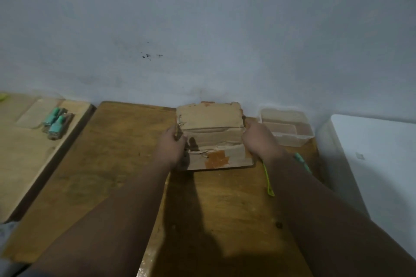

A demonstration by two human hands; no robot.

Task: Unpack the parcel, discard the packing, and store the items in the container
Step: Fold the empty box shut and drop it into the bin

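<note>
A brown cardboard parcel sits on the far part of the wooden desk, close to the pale wall. The card looks worn and torn, with a shiny patch of orange-brown tape on the near flap. The left hand grips the parcel's left side and the right hand grips its right side, so the parcel is held between them. A clear plastic container stands just beside the right hand. A thin green tool lies partly under the right arm.
</note>
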